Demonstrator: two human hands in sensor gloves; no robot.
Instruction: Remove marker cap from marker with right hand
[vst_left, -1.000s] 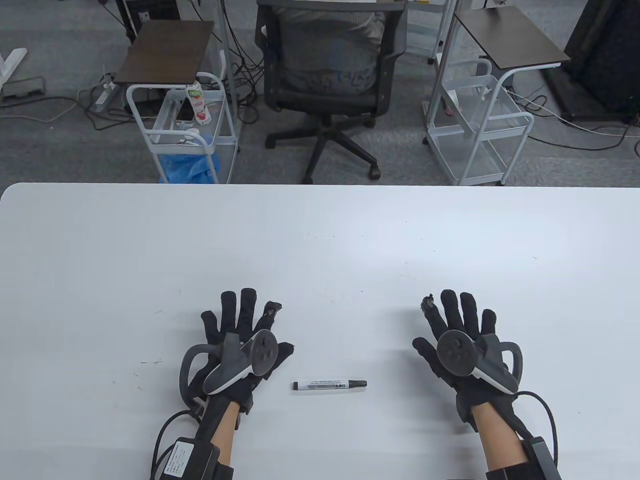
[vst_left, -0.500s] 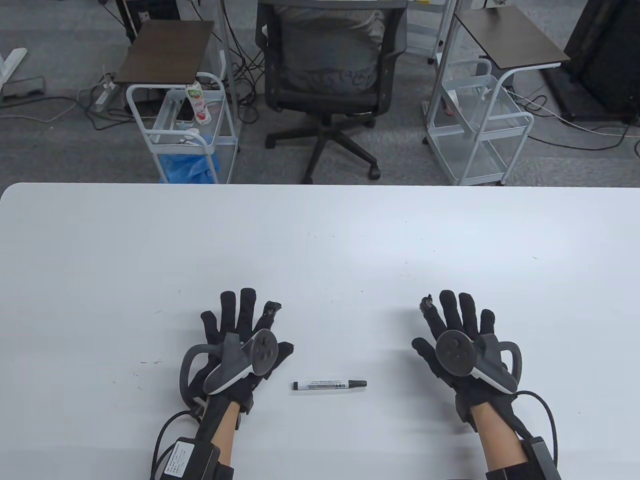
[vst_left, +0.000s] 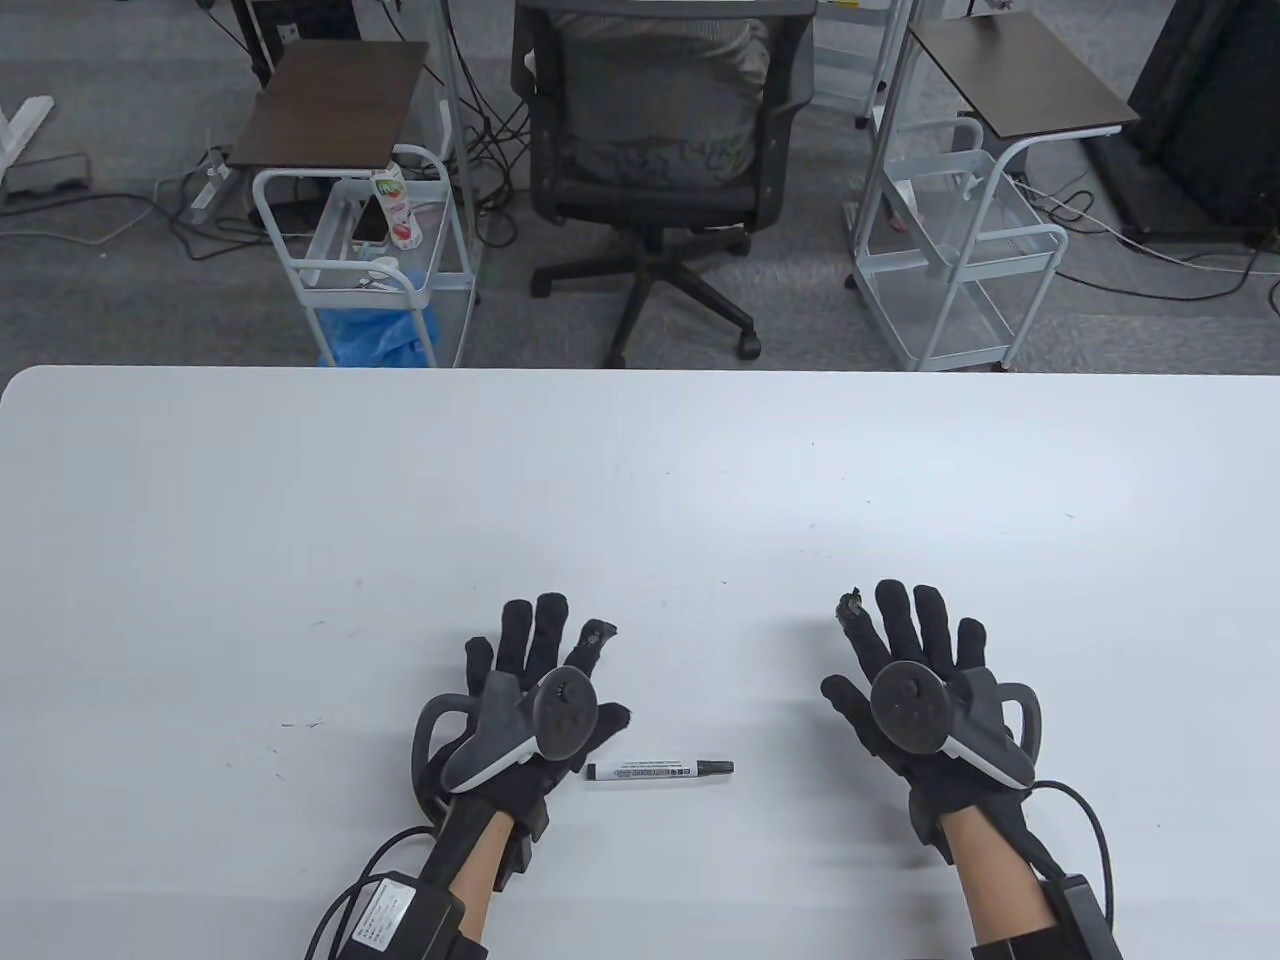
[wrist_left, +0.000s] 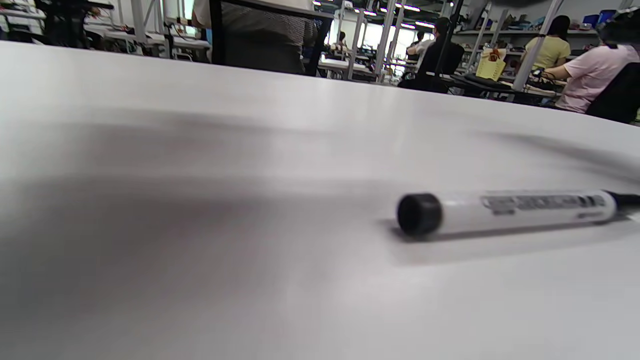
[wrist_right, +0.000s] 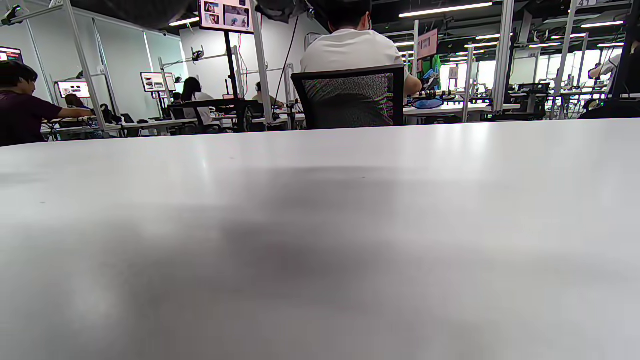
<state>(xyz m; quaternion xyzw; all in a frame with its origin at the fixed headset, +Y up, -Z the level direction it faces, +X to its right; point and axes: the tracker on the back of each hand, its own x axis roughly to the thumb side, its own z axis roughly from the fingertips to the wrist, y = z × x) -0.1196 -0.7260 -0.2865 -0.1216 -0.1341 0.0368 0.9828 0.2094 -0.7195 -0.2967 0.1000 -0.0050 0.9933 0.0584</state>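
Observation:
A white marker (vst_left: 655, 770) with a black cap (vst_left: 716, 768) at its right end lies flat on the white table (vst_left: 640, 470), near the front edge. It also shows in the left wrist view (wrist_left: 505, 211), its black butt end toward the camera. My left hand (vst_left: 545, 690) lies flat with fingers spread, just left of the marker's butt end, its thumb tip close to it. My right hand (vst_left: 905, 665) lies flat with fingers spread, well to the right of the cap. Both hands hold nothing.
Beyond the table's far edge stand a black office chair (vst_left: 650, 140) and two white wire carts (vst_left: 365, 250) (vst_left: 955, 260). The right wrist view shows only bare tabletop (wrist_right: 320, 240).
My left hand has slid right and slightly toward me, ending beside the marker's butt end. The right hand and the marker have stayed in place.

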